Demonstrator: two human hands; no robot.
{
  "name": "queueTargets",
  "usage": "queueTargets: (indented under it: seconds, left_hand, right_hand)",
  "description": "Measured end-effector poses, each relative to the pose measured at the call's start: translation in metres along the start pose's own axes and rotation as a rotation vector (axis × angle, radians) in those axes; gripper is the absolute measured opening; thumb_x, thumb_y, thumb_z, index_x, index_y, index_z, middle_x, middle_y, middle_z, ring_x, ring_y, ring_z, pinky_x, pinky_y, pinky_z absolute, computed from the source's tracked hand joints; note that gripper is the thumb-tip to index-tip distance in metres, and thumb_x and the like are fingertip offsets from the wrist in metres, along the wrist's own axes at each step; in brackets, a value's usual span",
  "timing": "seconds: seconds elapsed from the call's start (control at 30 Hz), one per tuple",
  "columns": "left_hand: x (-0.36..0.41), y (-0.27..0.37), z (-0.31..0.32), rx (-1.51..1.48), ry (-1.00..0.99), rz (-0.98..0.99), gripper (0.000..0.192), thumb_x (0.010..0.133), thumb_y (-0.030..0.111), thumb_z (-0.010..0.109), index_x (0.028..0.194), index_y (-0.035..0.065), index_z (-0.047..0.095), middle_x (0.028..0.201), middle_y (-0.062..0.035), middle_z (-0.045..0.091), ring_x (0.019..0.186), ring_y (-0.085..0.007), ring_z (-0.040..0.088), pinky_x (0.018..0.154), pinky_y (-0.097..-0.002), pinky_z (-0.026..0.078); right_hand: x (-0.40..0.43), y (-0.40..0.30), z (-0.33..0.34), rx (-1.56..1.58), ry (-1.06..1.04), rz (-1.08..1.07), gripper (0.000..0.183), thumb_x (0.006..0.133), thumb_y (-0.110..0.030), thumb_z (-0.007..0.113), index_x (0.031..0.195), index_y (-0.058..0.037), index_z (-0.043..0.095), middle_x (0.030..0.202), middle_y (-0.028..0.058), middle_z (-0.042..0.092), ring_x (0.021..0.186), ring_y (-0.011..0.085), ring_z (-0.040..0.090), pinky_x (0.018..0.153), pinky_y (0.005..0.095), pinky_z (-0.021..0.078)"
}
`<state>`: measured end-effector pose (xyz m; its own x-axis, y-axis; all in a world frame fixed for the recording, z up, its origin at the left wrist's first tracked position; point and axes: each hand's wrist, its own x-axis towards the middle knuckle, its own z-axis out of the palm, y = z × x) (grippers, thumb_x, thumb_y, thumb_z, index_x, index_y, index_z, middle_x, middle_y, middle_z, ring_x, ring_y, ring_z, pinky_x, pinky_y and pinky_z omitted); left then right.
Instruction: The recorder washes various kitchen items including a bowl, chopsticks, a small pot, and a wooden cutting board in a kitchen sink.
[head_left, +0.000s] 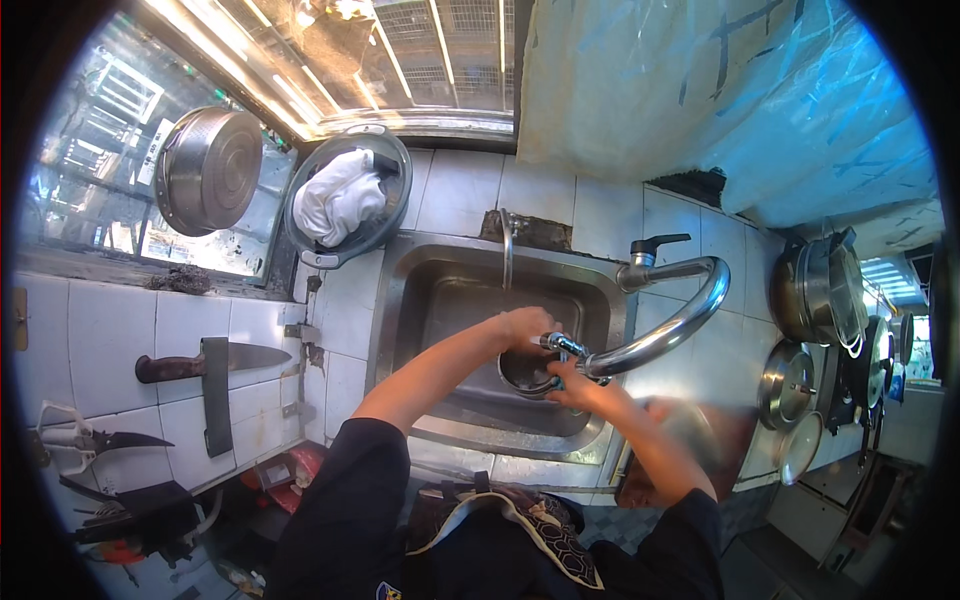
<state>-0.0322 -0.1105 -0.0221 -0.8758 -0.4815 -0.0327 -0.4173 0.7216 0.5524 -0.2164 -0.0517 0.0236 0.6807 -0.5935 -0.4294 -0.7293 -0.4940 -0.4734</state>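
Note:
A stainless steel sink (457, 315) lies in front of me, and a round metal pot (523, 373) is inside it, towards the right. My left hand (531, 328) is at the pot's far rim, its fingertips partly hidden behind the tap's spout end. At the pot's right side, my right hand (579, 384) has its fingers over the rim, beneath the curved chrome tap (667, 330). Something small and bluish-green shows by the right fingers; I cannot tell what it is.
A second, thin metal spout (508, 251) rises behind the sink. Left of it stands a grey plastic basin (405, 184) with white cloth. A knife (255, 356) hangs on the left wall's strap. Pots (795, 285) and a lid (784, 382) stand right; a reddish-brown board (735, 442) lies near my right forearm.

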Motion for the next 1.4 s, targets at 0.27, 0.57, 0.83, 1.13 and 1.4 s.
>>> queueTargets:
  seconds: [0.27, 0.57, 0.83, 1.13, 1.4]
  left_hand:
    - [-0.049, 0.024, 0.019, -0.279, 0.401, -0.942, 0.041, 0.069, 0.007, 0.056, 0.110, 0.0123, 0.049, 0.096, -0.0160, 0.057, 0.085, -0.0302, 0.059, 0.068, -0.0391, 0.049]
    - [-0.083, 0.061, -0.014, -1.544, 1.002, -1.113, 0.087, 0.062, 0.007, 0.061, 0.137, 0.0183, 0.017, 0.122, -0.0150, 0.036, 0.094, -0.0292, 0.052, 0.066, -0.0334, 0.050]
    - [-0.080, 0.059, -0.006, -0.499, 1.003, -1.263, 0.097, 0.054, 0.014, 0.068, 0.137, 0.0154, 0.017, 0.114, -0.0221, 0.032, 0.107, -0.0361, 0.038, 0.095, -0.0390, 0.033]
    - [-0.062, 0.059, 0.000, -0.608, 0.710, -1.170, 0.100, 0.051, 0.014, 0.068, 0.137, 0.0191, 0.016, 0.113, -0.0228, 0.031, 0.107, -0.0372, 0.035, 0.096, -0.0414, 0.032]
    - [-0.092, 0.036, -0.016, -0.631, 0.577, -1.174, 0.101, 0.046, 0.012, 0.069, 0.135, 0.0224, 0.022, 0.111, -0.0215, 0.034, 0.105, -0.0358, 0.039, 0.093, -0.0427, 0.036]
  right_hand:
    - [0.002, -0.010, 0.003, 0.040, 0.312, 0.098, 0.039, 0.070, -0.033, 0.069, 0.100, -0.0105, 0.061, 0.085, 0.0096, 0.062, 0.086, 0.0270, 0.059, 0.075, 0.0361, 0.0437]
    - [0.049, -0.033, 0.027, 0.349, 0.362, 0.044, 0.046, 0.070, -0.031, 0.067, 0.108, -0.0136, 0.049, 0.092, 0.0126, 0.061, 0.084, 0.0332, 0.058, 0.067, 0.0403, 0.0470]
    - [0.062, -0.027, 0.025, 1.015, 0.377, 0.400, 0.042, 0.071, -0.016, 0.064, 0.107, -0.0073, 0.046, 0.096, 0.0109, 0.057, 0.086, 0.0223, 0.057, 0.072, 0.0314, 0.0464]
    - [0.098, -0.025, 0.048, 2.150, 0.250, 0.030, 0.044, 0.084, -0.014, 0.055, 0.123, -0.0020, 0.039, 0.118, 0.0096, 0.049, 0.108, 0.0205, 0.049, 0.091, 0.0343, 0.0403]
    - [0.123, -0.059, 0.042, 1.660, 0.074, -0.070, 0.049, 0.082, -0.024, 0.054, 0.125, -0.0051, 0.039, 0.124, 0.0091, 0.045, 0.114, 0.0216, 0.045, 0.093, 0.0351, 0.0380]
